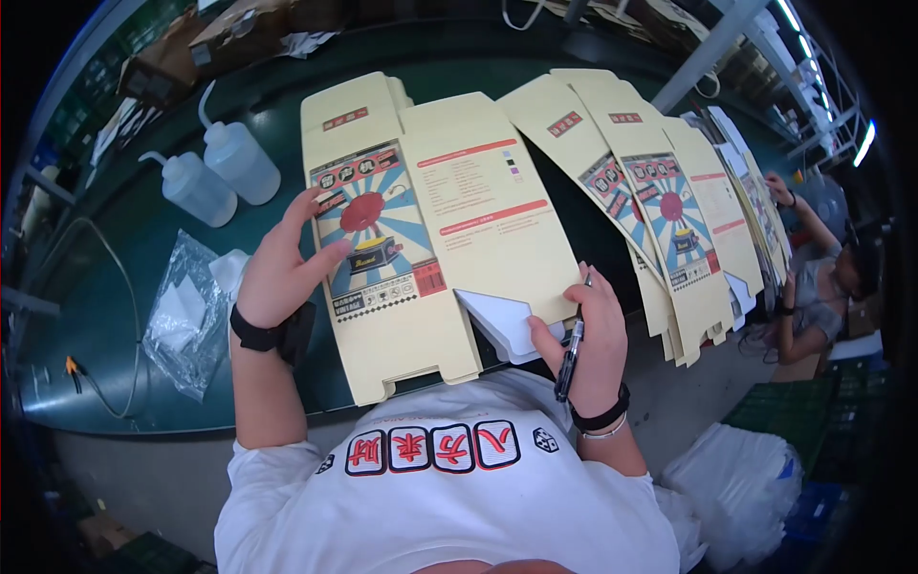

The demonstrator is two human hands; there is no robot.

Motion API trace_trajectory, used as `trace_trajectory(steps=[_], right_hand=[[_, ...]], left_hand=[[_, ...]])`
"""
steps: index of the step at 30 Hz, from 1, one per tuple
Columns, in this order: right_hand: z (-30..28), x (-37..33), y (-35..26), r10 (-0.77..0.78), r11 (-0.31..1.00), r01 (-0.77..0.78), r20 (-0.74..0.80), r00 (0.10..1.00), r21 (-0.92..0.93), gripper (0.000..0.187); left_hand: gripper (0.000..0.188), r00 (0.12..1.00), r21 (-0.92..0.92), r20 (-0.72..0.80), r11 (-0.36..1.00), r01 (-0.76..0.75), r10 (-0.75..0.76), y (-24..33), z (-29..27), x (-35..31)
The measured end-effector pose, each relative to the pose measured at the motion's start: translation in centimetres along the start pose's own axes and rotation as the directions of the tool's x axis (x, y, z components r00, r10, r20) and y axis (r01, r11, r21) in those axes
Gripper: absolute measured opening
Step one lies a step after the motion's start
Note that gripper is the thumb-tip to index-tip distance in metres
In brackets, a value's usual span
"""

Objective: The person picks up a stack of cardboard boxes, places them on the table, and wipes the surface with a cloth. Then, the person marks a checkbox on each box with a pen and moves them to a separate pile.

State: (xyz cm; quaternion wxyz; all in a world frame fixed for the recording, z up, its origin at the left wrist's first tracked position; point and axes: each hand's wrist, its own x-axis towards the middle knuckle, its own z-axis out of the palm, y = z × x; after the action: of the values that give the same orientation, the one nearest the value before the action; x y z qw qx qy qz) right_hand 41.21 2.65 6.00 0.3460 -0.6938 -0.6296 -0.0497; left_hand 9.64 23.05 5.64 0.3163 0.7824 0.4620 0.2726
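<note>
A flattened cream carton [382,335] lies in front of me, its left panel printed with a red, blue and yellow picture. My left hand [287,268] rests on that panel's left edge, thumb and fingers spread apart. At the lower right edge is my right hand [595,335], thumb touching a folded white flap [502,320] that shows the carton's inside. A dark pen [571,359] is held in the same hand, pointing down toward my body.
Several more flat cartons [688,287] lie overlapped to the right. Two squeeze bottles [239,163] and a clear plastic bag [182,316] stand or lie on the green table [105,364] at left. Another person [813,297] works at the far right.
</note>
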Motion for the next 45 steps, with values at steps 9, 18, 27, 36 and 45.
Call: trace_trajectory(steps=[9, 18, 27, 36, 45], right_hand=[[0.9, 1.4, -0.1, 0.285, 0.598, -0.134, -0.053, 0.957, 0.791, 0.053], [-5.3, 2.1, 8.6, 0.482, 0.368, 0.045, -0.233, 0.845, 0.929, 0.051], [-19.4, 0.2, 20.6, 0.571, 0.783, -0.328, -0.402, 0.716, 0.529, 0.041], [-10.5, 2.6, 8.5, 0.047, 0.944, -0.106, -0.191, 0.981, -0.312, 0.061], [-7.7, 1.7, 8.9, 0.255, 0.900, -0.214, 0.059, 0.965, -0.379, 0.067]], left_hand=[[0.073, 0.991, -0.514, -0.048, 0.854, 0.079, -0.121, -4.0, -0.1, 1.4], [0.071, 0.958, -0.945, -0.106, 0.272, -0.181, 0.268, 2.2, -0.9, 2.5], [0.066, 0.954, -0.840, 0.068, 0.532, -0.102, 0.291, 5.6, -2.0, 6.0], [0.052, 0.950, -0.331, 0.076, 0.906, -0.264, 0.304, 8.1, -1.6, 4.1], [0.056, 0.936, -0.090, 0.063, 0.936, -0.340, 0.346, 7.2, -3.0, 3.7]])
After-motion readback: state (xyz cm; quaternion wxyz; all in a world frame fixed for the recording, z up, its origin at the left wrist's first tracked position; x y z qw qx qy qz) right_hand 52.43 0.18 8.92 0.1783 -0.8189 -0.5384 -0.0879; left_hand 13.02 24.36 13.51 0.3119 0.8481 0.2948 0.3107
